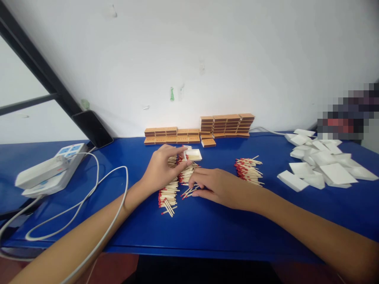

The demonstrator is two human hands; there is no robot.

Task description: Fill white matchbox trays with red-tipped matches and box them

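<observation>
My left hand grips a small white matchbox tray between thumb and fingers at its left end. A few matches lie inside the tray. Below it, my right hand is curled with thumb and fingertips closed around some red-headed matches at the near end of the middle pile. A second row of matches runs beneath and beside my left hand, partly covered by it. To the right of my right hand lies another heap of matches.
Brown matchboxes are stacked along the wall. Many white trays lie heaped at the right. A power strip with a white cable sits on the left of the blue table. A black phone leans behind it.
</observation>
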